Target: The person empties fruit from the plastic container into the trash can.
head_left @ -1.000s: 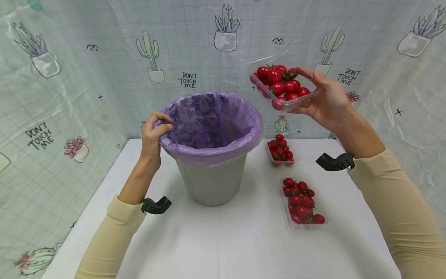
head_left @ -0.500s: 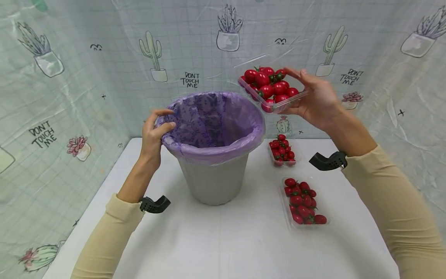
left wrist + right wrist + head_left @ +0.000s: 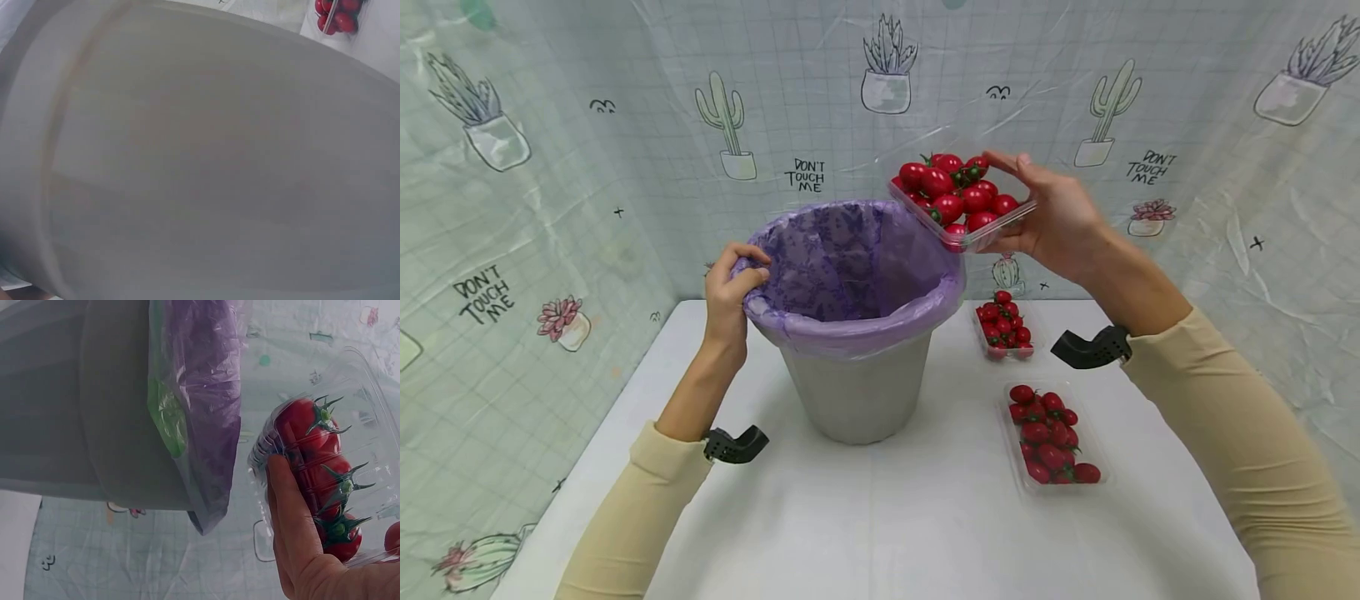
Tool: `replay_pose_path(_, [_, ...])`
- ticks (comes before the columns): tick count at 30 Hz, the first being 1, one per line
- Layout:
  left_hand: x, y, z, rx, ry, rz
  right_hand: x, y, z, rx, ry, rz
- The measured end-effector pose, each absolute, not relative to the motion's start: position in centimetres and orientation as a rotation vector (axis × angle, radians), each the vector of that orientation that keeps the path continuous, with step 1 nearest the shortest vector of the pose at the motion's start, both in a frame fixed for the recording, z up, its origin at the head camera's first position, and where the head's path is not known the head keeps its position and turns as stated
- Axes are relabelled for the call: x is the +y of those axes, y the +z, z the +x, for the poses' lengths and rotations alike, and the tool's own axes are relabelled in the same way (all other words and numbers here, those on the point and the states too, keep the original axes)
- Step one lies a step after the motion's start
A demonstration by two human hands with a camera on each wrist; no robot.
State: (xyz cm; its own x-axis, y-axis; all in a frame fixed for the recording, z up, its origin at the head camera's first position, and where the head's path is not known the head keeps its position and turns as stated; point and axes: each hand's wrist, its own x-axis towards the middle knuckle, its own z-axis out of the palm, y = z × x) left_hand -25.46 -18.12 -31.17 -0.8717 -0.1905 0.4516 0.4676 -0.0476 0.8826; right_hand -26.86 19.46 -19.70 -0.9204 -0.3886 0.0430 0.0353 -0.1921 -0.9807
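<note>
A grey bin [image 3: 859, 392] stands on the table with a purple plastic bag [image 3: 865, 329] folded over its rim. At the rim's left side, my left hand [image 3: 727, 287] grips the bag edge, thumb and fingers curled over it. My right hand [image 3: 1052, 217] holds a clear plastic punnet [image 3: 369, 487] of cherry tomatoes [image 3: 951, 192], tilted, with its near corner overlapping the bin's right rim in the head view. In the right wrist view the fingers [image 3: 290, 506] lie along the punnet's underside, beside the bag. The left wrist view is mostly filled by the bin wall [image 3: 219, 156].
Two more punnets of cherry tomatoes rest on the white table [image 3: 850, 533]: one near punnet [image 3: 1052, 433] at right, one farther punnet [image 3: 1002, 327] behind it. A patterned plastic sheet [image 3: 820, 100] hangs behind and at both sides.
My right hand has carried the tomato punnet leftward and slightly down, from right of the bin to its right rim. My left hand stays at the left rim.
</note>
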Motion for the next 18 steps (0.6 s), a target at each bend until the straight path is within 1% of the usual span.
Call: replay_pose_path(18, [-17.5,-31.1,-25.3,-1.748,-1.983,-0.269,17.3,-19.2,-27.3,1.882,-2.108,-0.389])
